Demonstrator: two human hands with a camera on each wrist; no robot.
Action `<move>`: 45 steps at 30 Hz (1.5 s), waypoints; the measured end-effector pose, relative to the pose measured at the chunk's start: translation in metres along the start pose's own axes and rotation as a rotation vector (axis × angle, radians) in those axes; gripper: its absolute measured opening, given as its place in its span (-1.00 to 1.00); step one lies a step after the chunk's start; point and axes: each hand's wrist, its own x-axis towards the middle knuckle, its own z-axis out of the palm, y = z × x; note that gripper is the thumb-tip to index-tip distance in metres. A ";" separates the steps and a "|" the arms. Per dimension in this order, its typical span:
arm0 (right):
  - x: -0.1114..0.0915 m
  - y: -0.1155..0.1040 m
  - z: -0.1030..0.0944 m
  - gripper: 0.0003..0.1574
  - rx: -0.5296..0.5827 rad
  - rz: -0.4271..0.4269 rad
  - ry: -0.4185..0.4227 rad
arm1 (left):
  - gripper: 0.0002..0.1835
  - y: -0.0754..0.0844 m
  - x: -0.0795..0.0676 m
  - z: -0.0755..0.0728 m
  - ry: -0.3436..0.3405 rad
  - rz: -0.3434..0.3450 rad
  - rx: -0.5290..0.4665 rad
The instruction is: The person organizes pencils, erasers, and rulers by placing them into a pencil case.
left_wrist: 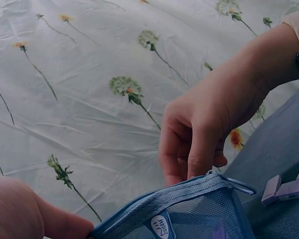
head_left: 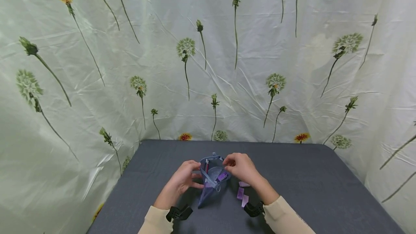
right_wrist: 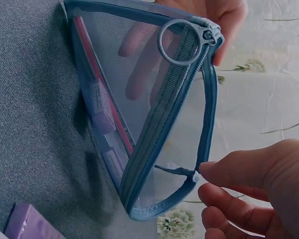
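A blue mesh pouch (head_left: 208,187) sits between the two hands, a little left of midway between the counter's side edges and short of its far edge; whether it bears on the counter (head_left: 292,180) is hard to tell. Its mouth gapes upward, the long axis running roughly from far edge to near, with a ring pull (right_wrist: 162,50) at the near end. Inside are a slim red stick (right_wrist: 97,69) and purple packets (right_wrist: 102,122). The left hand (head_left: 185,177) grips the left side, fingers spread along the mesh; the right hand (head_left: 242,169) appears to pinch the opposite rim, so both are equally near. Three loose purple boxes (head_left: 240,193) lie toward the right edge, closer to the right hand. Beyond the far edge hangs a dandelion-printed curtain (head_left: 156,64).
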 end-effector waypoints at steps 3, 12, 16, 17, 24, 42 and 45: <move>0.000 0.001 -0.002 -0.83 0.005 0.021 0.001 | -0.81 0.000 0.000 0.000 0.003 0.002 -0.012; -0.002 0.003 -0.009 -0.89 -0.005 0.008 0.021 | -0.80 0.001 0.000 -0.002 0.012 0.005 -0.058; -0.005 0.005 -0.012 -0.88 -0.001 0.010 0.028 | -0.79 0.001 -0.001 -0.003 0.004 0.003 -0.080; -0.006 0.006 -0.013 -0.88 0.001 0.011 0.029 | -0.78 0.001 -0.001 -0.003 0.003 0.002 -0.087; -0.012 0.013 -0.015 -0.88 0.005 0.029 0.027 | -0.76 0.001 0.000 -0.005 -0.006 -0.012 -0.108; -0.037 0.048 -0.006 -0.80 -0.058 0.048 -0.072 | -0.73 0.001 0.001 -0.013 -0.014 -0.043 -0.130; -0.039 0.053 -0.006 -0.77 -0.067 0.070 -0.087 | -0.73 0.002 0.001 -0.015 0.001 -0.043 -0.117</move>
